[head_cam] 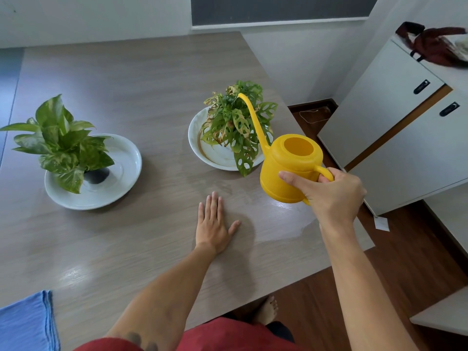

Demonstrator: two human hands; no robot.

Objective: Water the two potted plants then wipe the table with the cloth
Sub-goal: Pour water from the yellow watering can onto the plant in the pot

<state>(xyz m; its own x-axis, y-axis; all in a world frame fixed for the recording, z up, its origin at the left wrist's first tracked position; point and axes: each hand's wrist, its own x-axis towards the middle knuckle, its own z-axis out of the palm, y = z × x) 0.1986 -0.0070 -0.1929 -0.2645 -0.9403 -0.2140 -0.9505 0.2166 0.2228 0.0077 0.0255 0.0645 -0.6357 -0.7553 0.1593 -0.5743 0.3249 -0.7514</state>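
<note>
Yellow plastic watering can (291, 171) gripped by right hand (334, 193); left hand (214, 224) flat, fingers spread.

Two potted plants (62, 144) (236, 124) (each on a plate), one watering can (291, 171), seemingly one cloth (26, 323).

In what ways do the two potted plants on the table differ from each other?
The left plant has broad, whole leaves, green with pale patches; the right plant has leaves full of holes, several yellowed or browned. A dark pot shows under the left plant, while foliage hides the right plant's pot. The spout of the yellow watering can, held by the right hand, reaches over the right plant only. Both stand in white dishes.
</note>
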